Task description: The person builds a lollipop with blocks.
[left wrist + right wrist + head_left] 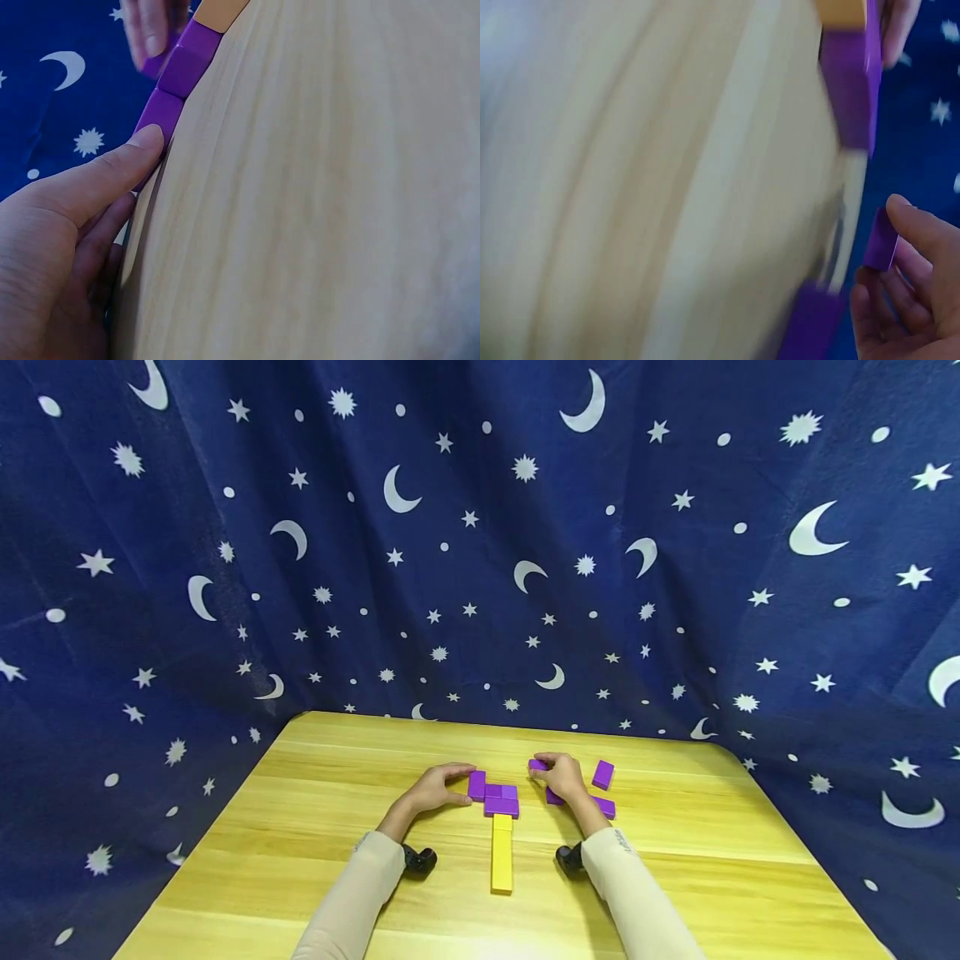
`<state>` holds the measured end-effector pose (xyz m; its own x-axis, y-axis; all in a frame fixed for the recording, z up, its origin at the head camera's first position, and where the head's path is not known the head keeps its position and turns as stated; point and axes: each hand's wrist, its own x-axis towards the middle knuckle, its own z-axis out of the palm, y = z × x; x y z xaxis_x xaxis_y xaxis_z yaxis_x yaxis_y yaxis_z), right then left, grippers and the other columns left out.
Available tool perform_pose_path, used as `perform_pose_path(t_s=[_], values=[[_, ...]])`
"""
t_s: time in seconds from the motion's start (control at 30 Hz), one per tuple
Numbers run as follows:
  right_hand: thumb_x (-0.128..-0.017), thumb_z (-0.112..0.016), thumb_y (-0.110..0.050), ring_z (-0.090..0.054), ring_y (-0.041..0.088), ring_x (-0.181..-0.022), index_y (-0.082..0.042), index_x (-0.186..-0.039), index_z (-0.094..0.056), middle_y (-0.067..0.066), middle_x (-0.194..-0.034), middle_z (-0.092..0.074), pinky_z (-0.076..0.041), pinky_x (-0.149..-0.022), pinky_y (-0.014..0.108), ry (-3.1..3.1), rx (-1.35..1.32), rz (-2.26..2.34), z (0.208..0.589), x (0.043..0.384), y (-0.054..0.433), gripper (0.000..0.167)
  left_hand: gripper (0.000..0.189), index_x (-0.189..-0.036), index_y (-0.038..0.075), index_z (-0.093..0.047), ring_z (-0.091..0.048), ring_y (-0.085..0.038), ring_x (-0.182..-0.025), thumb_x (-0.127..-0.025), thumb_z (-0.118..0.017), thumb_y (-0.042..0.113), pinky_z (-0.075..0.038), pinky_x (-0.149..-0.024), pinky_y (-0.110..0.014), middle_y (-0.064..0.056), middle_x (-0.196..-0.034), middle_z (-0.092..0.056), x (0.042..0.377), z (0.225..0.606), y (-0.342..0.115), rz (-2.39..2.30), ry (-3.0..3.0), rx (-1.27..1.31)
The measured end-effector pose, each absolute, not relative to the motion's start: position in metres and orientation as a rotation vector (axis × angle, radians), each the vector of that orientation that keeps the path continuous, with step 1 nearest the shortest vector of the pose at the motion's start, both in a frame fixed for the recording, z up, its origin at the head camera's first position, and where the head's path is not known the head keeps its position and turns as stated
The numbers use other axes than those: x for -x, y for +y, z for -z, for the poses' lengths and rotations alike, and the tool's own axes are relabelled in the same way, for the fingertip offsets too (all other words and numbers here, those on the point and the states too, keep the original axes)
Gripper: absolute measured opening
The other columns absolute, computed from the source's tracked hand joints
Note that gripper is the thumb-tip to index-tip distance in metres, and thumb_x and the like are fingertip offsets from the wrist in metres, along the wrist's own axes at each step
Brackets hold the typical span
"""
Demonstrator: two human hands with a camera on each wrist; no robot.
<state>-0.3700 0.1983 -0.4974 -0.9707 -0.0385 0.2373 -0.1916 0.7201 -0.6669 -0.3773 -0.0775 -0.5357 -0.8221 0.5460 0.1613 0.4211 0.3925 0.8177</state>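
My left hand point(432, 788) holds a purple block point(477, 786) by its ends, thumb at the near end and a finger at the far end. That block touches a cluster of purple blocks point(501, 807) on its right. Below the cluster, a row of yellow blocks point(502, 860) runs toward me. Over to the right, my right hand point(566, 775) pinches another purple block point(537, 765) between thumb and fingers. In the right wrist view this block point(881, 241) appears lifted off the table, apart from the cluster.
Loose purple blocks lie around my right hand: one point(603, 774) beyond it, one point(604, 807) beside the wrist and one point(553, 797) partly under the hand. The wooden table point(360, 760) ends at a dark blue curtain point(480, 568) with moons and stars.
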Motion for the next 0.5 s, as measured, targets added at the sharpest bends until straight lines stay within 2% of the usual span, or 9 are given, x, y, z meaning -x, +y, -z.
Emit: perform_pose_path(t_s=[0.17,0.5], values=[[-0.074,-0.077,-0.013,-0.062,0.030,-0.089,0.002,-0.104,-0.068,0.015,-0.094,-0.068,-0.052,-0.075,0.040,-2.678,-0.237,-1.152,0.491,0.370,0.171,0.035,0.061,-0.131,0.009,-0.053,-0.046,-0.022,-0.122,-0.076,-0.077,0.023,-0.037,-0.102,-0.035,-0.007,-0.133,-0.050,0.378,0.536,-0.078,-1.416,2.528,-0.880],[-0.072,-0.079,-0.013,-0.062,0.028,-0.090,0.002,-0.100,-0.070,0.013,-0.092,-0.069,-0.050,-0.080,0.039,-2.734,-0.305,-1.108,0.497,0.372,0.149,0.032,0.063,-0.131,0.007,-0.053,-0.045,-0.022,-0.122,-0.076,-0.077,0.026,-0.036,-0.103,-0.036,-0.007,-0.132,-0.051,0.380,0.536,-0.078,-1.431,2.506,-0.892]])
